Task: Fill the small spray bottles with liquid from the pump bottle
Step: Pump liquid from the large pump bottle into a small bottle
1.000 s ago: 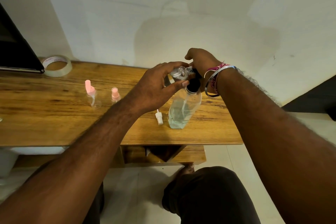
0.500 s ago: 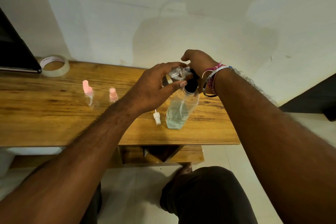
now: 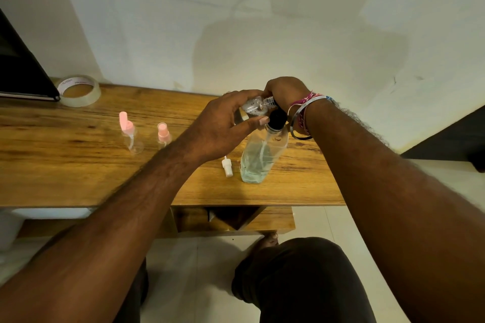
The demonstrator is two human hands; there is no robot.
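Wooden table with pump bottle, two pink-capped bottles, tape roll.

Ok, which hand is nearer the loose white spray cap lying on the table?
Left. The left hand holds the small clear bottle just above and left of the white spray cap. The right hand sits farther back, on the pump bottle top.

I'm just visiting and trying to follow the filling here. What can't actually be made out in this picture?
All from the head view:
- Pump nozzle of the pump bottle: covered by the right hand.
- Liquid level in the small clear bottle: mostly wrapped by the left hand.
- Whether the two pink-capped bottles hold liquid: too small and transparent.
- Dark object at the left: cut by the frame edge.
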